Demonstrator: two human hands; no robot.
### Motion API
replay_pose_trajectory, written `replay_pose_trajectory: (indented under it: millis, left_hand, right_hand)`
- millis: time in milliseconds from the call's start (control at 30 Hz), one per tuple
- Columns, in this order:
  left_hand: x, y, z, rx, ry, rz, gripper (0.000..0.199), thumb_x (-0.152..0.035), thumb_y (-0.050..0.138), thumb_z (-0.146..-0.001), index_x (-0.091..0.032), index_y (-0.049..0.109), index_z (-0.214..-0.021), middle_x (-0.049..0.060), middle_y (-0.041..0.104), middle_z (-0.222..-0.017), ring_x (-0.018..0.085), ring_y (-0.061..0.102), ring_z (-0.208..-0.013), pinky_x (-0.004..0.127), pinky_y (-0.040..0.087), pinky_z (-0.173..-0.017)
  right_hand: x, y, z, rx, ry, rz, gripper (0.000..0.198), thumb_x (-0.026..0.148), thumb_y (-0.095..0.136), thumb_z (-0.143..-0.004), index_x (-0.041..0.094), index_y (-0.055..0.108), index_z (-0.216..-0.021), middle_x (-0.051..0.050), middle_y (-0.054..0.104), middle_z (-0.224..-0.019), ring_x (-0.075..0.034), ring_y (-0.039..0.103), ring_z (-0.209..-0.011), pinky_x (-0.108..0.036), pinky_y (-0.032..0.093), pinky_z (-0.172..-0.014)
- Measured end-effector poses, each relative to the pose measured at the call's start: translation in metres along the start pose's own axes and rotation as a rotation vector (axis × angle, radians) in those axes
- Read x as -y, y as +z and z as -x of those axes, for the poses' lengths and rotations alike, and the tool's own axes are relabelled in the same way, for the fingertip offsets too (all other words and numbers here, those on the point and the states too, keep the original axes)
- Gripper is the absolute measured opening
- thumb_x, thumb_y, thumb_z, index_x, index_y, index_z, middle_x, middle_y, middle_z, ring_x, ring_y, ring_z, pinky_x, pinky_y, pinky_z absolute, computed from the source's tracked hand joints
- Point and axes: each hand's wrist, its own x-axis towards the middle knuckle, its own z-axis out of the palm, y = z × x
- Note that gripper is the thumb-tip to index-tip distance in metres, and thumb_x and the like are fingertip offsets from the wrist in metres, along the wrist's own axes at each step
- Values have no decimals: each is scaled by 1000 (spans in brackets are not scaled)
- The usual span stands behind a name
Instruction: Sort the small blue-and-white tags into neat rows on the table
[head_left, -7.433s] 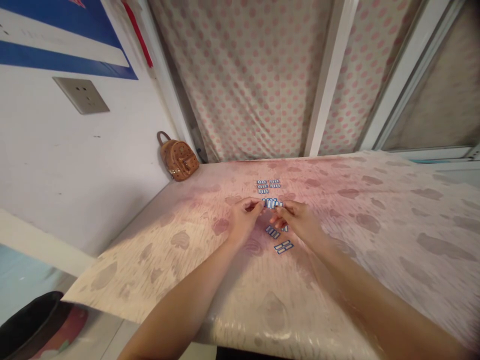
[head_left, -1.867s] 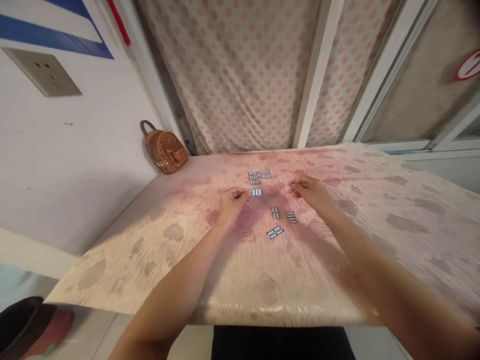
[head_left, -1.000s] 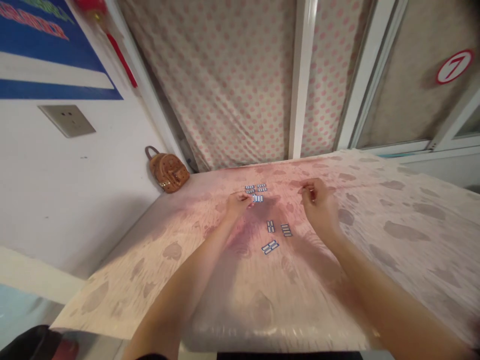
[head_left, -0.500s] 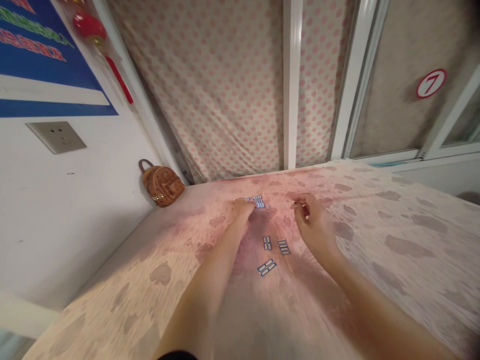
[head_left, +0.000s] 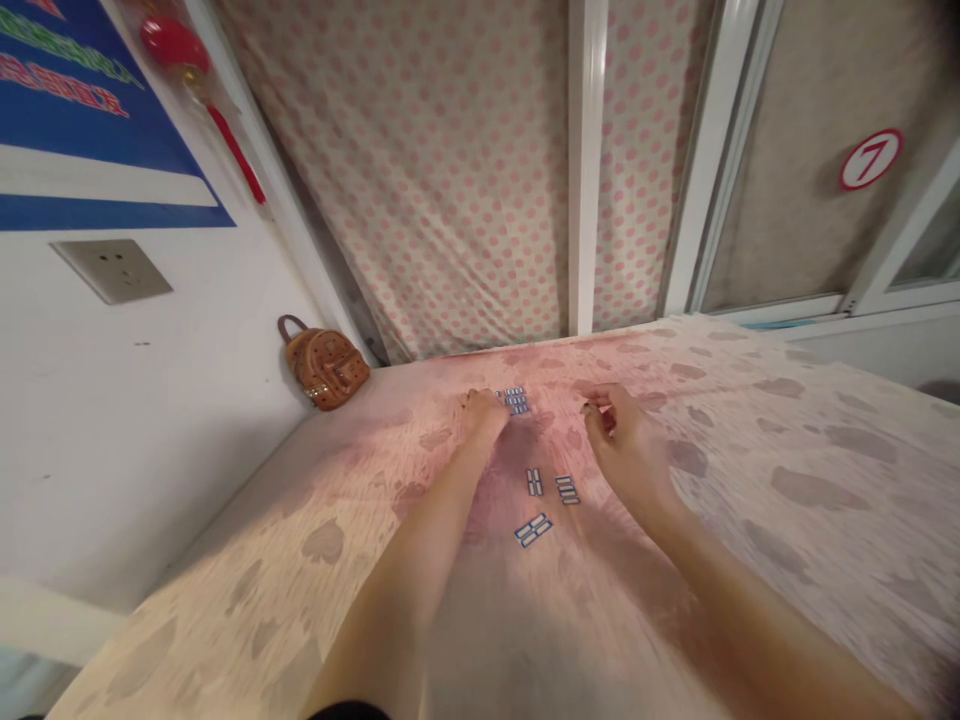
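My left hand (head_left: 486, 411) is low over the cloth with its fingers curled, touching or nearly touching the left side of a block of small blue-edged white pieces (head_left: 516, 402). What its fingers hold, if anything, is hidden. To the right, my right hand (head_left: 624, 432) hovers with thumb and forefinger drawn together; anything pinched there is too small to make out. Between my forearms lie three separate pieces, each blue with pale bars: an upright one (head_left: 534, 482), one with stacked bars (head_left: 567, 490), and a slanted one (head_left: 533, 530) closest to me.
A patterned cloth (head_left: 750, 480) covers the table. At its far left corner, a small brown backpack-shaped bag (head_left: 328, 368) leans by the wall. A dotted curtain (head_left: 450, 200) and white window frame (head_left: 587, 180) stand behind. A socket (head_left: 116, 270) is on the left wall.
My left hand has shifted slightly left, uncovering more of the block of pieces. My right hand stays almost where it was. The three separate pieces lie unchanged.
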Motion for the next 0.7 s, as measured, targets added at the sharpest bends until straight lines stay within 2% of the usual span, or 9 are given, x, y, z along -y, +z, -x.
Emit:
replay_pose_trajectory:
  millis: [33,100,267,433,533,633,700]
  left_hand:
    - [-3,-5,5,-19,-15,-105,15,-28,73,-74,-18,75,-85,16,72,-106,29,64,-107,33,47,-85]
    - [-5,-14,18,11,18,-156,16,-31,70,-77,-20,77,-87,12,74,-104,27,66,-102,32,47,-84]
    - [9,-32,62,208,109,-36,11,-29,71,-75,-20,76,-78,4,75,-84,19,67,-80,26,46,-71]
    - [23,-43,103,213,118,100,7,-15,67,-73,-15,73,-77,2,72,-75,15,63,-70,23,42,-63]
    - [24,-41,114,149,102,128,7,-17,66,-75,-15,72,-75,2,71,-73,14,62,-69,23,41,-63]
    - [25,-34,116,83,131,183,4,-20,70,-74,-17,72,-74,1,71,-73,14,61,-68,24,43,-64]
    - [27,-31,117,81,172,249,3,-20,71,-74,-17,72,-74,2,71,-75,14,61,-68,24,44,-65]
  right_hand:
    - [-3,1,0,19,-1,37,20,24,47,-89,20,60,-103,-6,69,-89,-19,61,-72,-29,41,-65]
    - [-10,3,-1,127,12,131,17,20,47,-88,19,61,-97,-7,69,-90,-19,62,-74,-29,39,-65]
    - [-21,4,0,589,108,469,13,20,51,-85,17,64,-82,-9,69,-79,-20,62,-73,-28,33,-60]
    - [-8,0,2,892,158,577,16,32,67,-78,16,65,-76,-10,68,-75,-21,61,-68,-29,29,-55]
    - [-4,0,5,956,142,490,12,27,72,-73,18,64,-73,-6,65,-72,-19,59,-65,-28,29,-54]
    - [-8,4,8,927,99,387,13,17,72,-67,20,60,-69,-2,61,-67,-16,56,-62,-26,29,-55]
    - [-14,6,9,904,99,358,16,12,68,-67,20,54,-66,0,59,-64,-15,53,-60,-26,29,-55]
